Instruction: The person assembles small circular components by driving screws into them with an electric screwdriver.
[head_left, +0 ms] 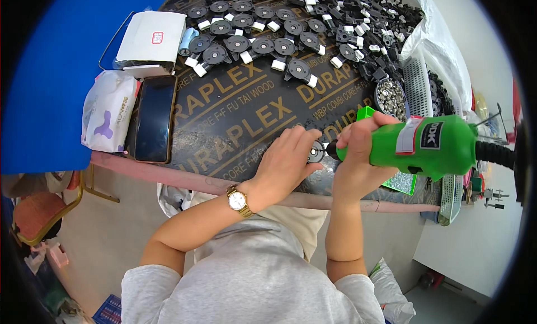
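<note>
My right hand (355, 162) is wrapped round a green electric screwdriver (436, 145), which lies nearly level with its tip pointing left. That tip meets the middle of a black round wheel-like part (316, 151) at the table's near side. The fingers of my left hand (288, 159) are closed on this part from the left and hide much of it. Further back, several similar black round parts (263, 45) with white tabs lie in loose rows.
Loose black and white pieces (363, 38) heap at the back right. A bowl of small metal pieces (391, 97), a white basket (418, 86) and a green tray (404, 183) of tiny screws sit right. A phone (155, 120), tissue pack (109, 111) and white box (151, 37) lie left.
</note>
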### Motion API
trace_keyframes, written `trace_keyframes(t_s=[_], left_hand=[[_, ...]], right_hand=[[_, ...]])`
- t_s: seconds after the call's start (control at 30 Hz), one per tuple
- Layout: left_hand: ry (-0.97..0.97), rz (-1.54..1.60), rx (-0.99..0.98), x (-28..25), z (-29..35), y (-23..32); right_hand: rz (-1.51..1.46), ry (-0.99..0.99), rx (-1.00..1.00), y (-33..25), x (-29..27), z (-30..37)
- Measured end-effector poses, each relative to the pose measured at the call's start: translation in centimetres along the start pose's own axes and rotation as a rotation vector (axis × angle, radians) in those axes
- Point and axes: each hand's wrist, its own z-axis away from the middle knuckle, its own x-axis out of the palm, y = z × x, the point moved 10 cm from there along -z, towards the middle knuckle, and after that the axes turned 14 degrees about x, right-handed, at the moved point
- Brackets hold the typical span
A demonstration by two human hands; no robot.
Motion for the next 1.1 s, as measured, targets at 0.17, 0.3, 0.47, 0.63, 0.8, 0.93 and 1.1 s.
trace_keyframes(t_s=[0.17, 0.3, 0.47, 0.63, 0.8, 0.93, 1.1], left_hand=[[-0.049, -0.071, 0.056, 0.5, 0.0, 0.5], [-0.055, -0.103, 0.031, 0.3, 0.0, 0.5], [-0.116, -0.101, -0.015, 0.6, -0.2, 0.5], [-0.246, 0.018, -0.228, -0.2, 0.5, -0.7], [-0.544, 0.801, -0.467, -3.5, 8.0, 0.8], [-0.682, 0.749, -0.928, -6.6, 21.3, -5.2], [-0.189, -0.039, -1.142, -10.9, 41.7, -23.7]], right_hand=[[-0.242, -0.209, 0.160, 0.7, -0.5, -1.1], [-0.337, -0.053, 0.028, -1.4, -6.7, -2.8], [-0.161, -0.037, 0.072, 1.4, -10.1, -3.5], [-0.202, -0.049, 0.086, 3.3, -10.2, -2.8], [-0.200, -0.090, 0.085, 3.6, -10.1, -3.0], [-0.188, -0.058, 0.087, 3.8, -10.5, -3.2], [-0.160, -0.043, 0.107, 3.0, -10.2, -3.0]])
